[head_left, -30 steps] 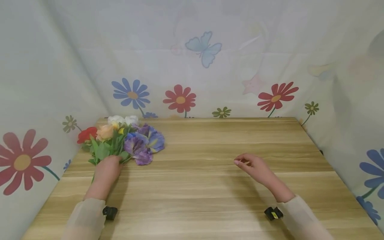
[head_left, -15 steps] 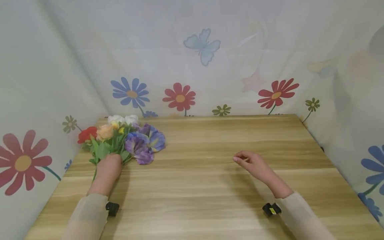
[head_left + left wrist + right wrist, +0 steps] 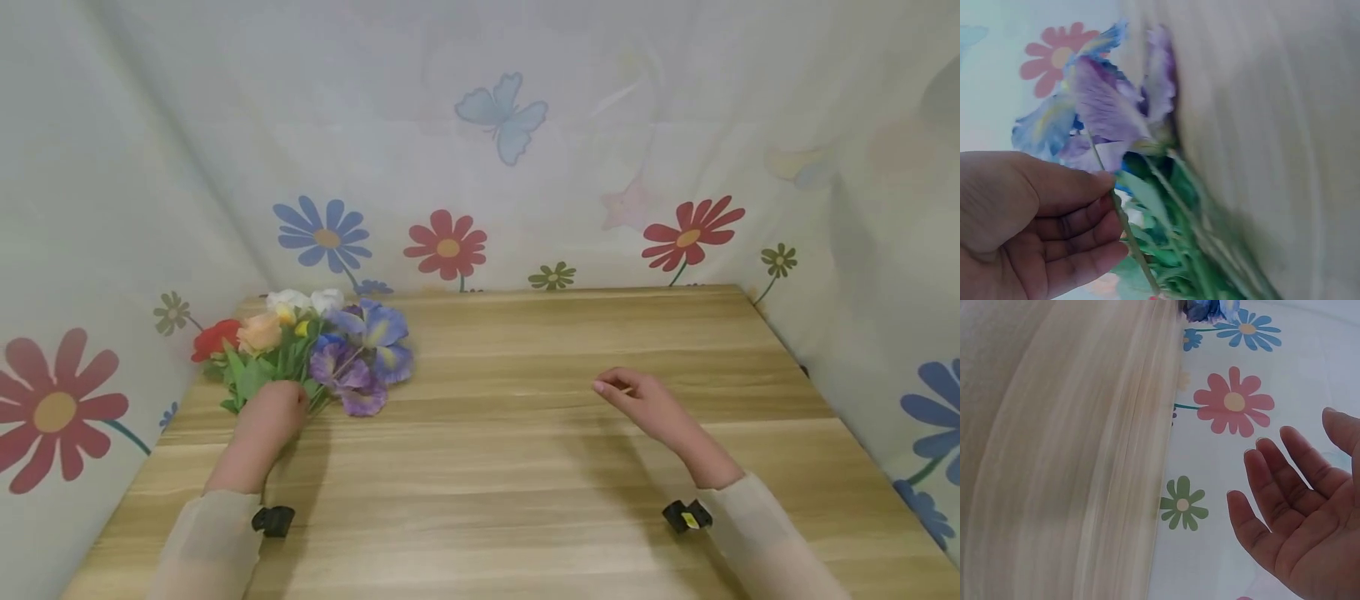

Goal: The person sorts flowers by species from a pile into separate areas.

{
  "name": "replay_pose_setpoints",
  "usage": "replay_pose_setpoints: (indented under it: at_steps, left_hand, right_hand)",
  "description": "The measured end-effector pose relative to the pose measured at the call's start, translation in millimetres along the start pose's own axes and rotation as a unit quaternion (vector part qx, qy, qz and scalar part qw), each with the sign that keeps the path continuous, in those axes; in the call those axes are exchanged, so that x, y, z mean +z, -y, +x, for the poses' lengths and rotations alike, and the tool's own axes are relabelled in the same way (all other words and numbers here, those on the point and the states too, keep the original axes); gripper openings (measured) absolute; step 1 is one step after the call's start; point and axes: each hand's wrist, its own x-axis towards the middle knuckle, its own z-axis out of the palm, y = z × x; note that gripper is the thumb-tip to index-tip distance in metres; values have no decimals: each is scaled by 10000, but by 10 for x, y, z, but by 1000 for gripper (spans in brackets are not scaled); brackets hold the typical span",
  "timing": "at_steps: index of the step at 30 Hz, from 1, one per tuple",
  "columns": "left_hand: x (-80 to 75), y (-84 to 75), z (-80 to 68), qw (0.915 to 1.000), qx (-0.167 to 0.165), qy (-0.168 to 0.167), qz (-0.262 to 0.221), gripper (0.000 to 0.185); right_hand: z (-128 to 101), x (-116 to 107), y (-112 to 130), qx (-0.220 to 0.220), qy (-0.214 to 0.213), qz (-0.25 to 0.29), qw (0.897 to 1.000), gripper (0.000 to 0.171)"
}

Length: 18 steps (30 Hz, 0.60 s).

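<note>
Pale wood-grain tabletop [image 3: 495, 467] runs under both cream-sleeved arms. Nearest on the person's own right, the right hand [image 3: 645, 404] hovers above the board with its fingers spread and relaxed, holding nothing; the wrist view shows the bare palm [image 3: 1310, 525]. Further back on the left, the left hand [image 3: 266, 412] curls round the green stems of the bunch of artificial flowers [image 3: 315, 346], thumb and fingers pinching one thin stem [image 3: 1119, 219] below a purple bloom [image 3: 1107, 106]. The bunch lies at the table's far-left corner, heads toward the flower-printed cloth backdrop [image 3: 480, 150]. A good grip, I judge, gathers all stems low and together, not a single stalk, so the blooms do not splay.
</note>
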Motion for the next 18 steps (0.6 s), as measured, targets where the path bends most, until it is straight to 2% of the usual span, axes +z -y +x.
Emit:
replay_pose_setpoints:
  at_steps: [4, 6, 10, 18]
  left_hand:
    - [-62, -74, -26, 9993, 303, -84, -203, 39]
    - [-80, -122, -35, 9983, 469, -74, -343, 38]
    - [-109, -233, -39, 9949, 692, -54, -729, 20]
    - [-117, -442, -45, 9837, 480, 243, -1714, 27]
  right_hand:
    - [7, -10, 19, -51, -74, 15, 10000, 37]
    - [11, -6, 36, -43, -84, 31, 10000, 37]
    - [35, 8, 84, 31, -62, 149, 9999, 38]
    - [89, 58, 166, 145, -43, 566, 9983, 39]
